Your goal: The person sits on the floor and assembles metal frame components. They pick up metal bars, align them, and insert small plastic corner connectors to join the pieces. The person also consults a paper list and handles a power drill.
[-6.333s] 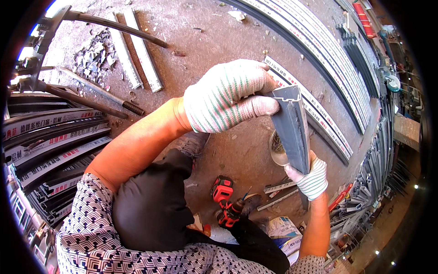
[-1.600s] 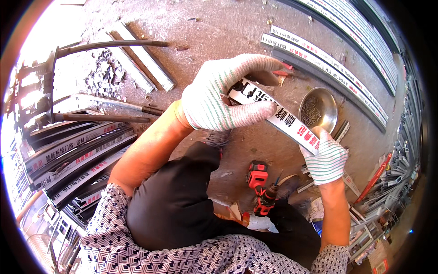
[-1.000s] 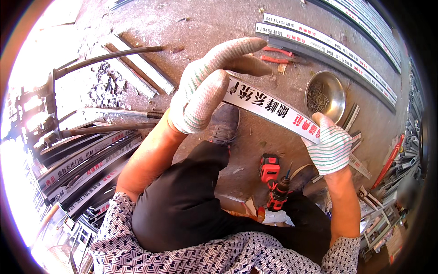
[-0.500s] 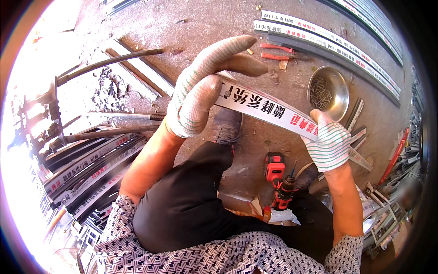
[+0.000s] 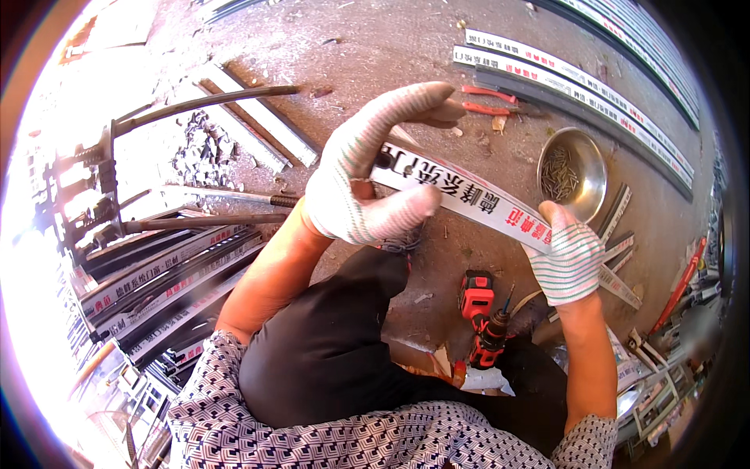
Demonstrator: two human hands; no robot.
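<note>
Both of my hands wear white knitted gloves and hold one long metal strip (image 5: 469, 205) with a white printed film on it, slanting down to the right. My left hand (image 5: 367, 168) grips its upper end, fingers stretched over the top and thumb under it. My right hand (image 5: 570, 254) grips the lower part, and the strip's end sticks out past that hand. Just beyond the strip, a steel bowl of screws (image 5: 572, 162) sits on the concrete floor. A red and black cordless drill (image 5: 483, 313) lies on the floor between my knees.
Stacks of similar printed metal strips lie at the left (image 5: 156, 285) and across the top right (image 5: 578, 86). Red-handled pliers (image 5: 492, 100) lie near the far strips. Steel bars (image 5: 203, 102) and rubble are at the upper left. Short offcuts (image 5: 617, 227) lie by the bowl.
The strip has swung from upright to nearly flat across my lap. My left hand has slid along it and opened its fingers over the top, while my right hand keeps hold of the lower part.
</note>
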